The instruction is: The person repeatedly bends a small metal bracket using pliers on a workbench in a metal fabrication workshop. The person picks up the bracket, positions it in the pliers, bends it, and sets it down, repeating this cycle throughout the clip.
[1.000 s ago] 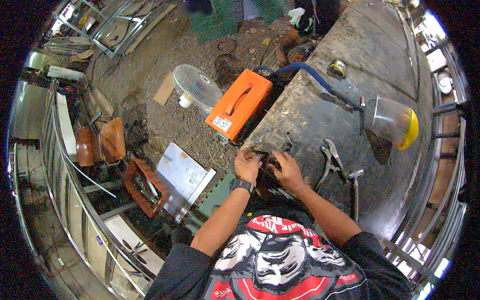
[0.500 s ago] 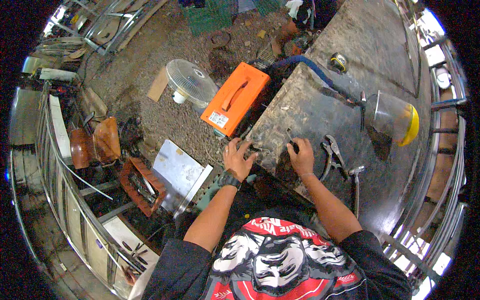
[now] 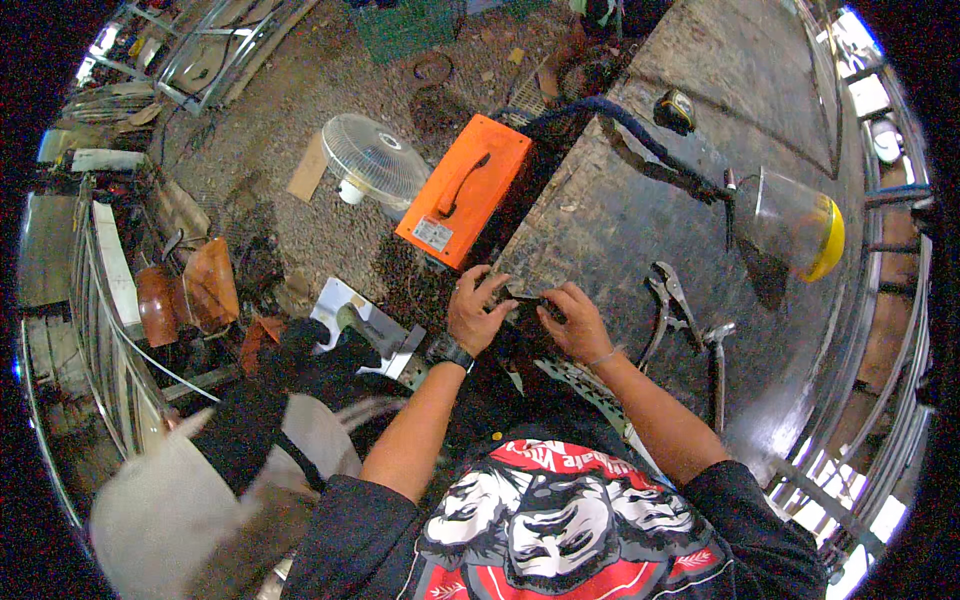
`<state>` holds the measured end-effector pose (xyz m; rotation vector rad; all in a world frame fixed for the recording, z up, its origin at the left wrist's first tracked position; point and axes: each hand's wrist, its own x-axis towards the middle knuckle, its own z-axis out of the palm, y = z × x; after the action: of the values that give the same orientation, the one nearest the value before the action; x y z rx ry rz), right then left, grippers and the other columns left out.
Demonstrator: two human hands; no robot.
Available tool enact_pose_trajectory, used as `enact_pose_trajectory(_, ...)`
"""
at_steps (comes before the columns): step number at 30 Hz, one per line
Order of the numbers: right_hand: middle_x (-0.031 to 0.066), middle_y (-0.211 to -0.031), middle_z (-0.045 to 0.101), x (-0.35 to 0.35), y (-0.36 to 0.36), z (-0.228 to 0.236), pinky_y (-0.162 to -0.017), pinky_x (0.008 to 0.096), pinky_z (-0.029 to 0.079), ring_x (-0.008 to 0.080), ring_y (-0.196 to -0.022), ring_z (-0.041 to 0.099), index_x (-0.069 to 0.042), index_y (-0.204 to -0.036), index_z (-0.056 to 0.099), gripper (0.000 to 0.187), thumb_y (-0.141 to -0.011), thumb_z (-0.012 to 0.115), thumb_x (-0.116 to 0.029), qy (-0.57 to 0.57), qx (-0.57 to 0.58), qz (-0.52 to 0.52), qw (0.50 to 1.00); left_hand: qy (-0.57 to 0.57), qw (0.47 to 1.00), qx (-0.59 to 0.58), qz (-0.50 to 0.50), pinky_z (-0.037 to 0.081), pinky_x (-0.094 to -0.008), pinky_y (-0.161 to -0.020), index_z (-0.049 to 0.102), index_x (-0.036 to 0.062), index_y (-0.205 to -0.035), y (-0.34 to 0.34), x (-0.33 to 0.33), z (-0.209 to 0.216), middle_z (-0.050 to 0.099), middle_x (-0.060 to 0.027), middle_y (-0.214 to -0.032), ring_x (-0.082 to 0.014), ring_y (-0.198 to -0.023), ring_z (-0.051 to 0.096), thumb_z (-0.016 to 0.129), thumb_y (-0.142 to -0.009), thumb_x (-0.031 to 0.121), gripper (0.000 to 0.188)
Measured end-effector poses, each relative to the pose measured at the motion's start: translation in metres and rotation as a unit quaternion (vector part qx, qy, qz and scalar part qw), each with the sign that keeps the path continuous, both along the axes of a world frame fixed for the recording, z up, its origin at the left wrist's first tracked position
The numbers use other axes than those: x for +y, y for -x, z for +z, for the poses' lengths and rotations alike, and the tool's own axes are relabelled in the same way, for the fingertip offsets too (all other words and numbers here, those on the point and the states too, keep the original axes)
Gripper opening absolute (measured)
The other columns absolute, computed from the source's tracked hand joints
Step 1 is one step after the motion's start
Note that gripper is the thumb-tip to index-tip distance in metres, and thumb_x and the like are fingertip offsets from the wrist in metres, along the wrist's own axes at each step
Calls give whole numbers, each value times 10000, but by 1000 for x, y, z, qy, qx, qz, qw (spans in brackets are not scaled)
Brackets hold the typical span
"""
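At the near left edge of the metal workbench [image 3: 620, 240], a small thin metal piece [image 3: 524, 295] lies between my two hands. My left hand [image 3: 474, 318], with a dark watch at the wrist, has its thumb and fingers closed around the left end of the piece. Pinched fingers of my right hand [image 3: 578, 326] meet its other end. The exact shape of the piece is too small to tell, and fingers partly cover it. Right of my right hand lie locking pliers [image 3: 668, 300] and a hammer [image 3: 717, 365].
An orange machine [image 3: 470, 185] with a top handle stands beyond my left hand, by a fan [image 3: 372, 158]. The bench carries a face shield [image 3: 785, 225], a tape measure [image 3: 675, 110] and a blue cable [image 3: 620, 112]. Another person [image 3: 220, 490] leans in at lower left, near a metal sheet [image 3: 335, 300].
My right hand has moved left and nearer, up to the small metal piece by my left hand. Another person has come into view at lower left.
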<state>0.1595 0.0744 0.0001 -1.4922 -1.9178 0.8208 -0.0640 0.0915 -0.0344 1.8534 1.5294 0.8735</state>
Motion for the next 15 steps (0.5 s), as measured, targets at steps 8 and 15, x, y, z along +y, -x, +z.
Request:
enact_pose_trajectory(8, 173, -1020, 649, 2, 3, -1, -823, 438, 544, 387, -986, 648, -48, -1120, 671, 284, -871, 782, -127, -49, 1, 16, 999, 22, 1000, -1, -21, 511, -456, -988, 754, 152, -1161, 3, 6, 11, 576, -145, -1363, -378, -1219, 584, 870, -773, 227, 411)
enact_pose_trajectory(15, 174, -1050, 647, -1, 5, -4, -810, 426, 550, 397, -955, 649, -76, -1159, 673, 330, -856, 799, -114, -1, 13, 10, 1000, 12, 999, -19, -36, 521, -428, -1001, 766, 169, -1157, 7, 10, 8, 605, -161, -1341, -368, -1209, 606, 870, -764, 159, 407)
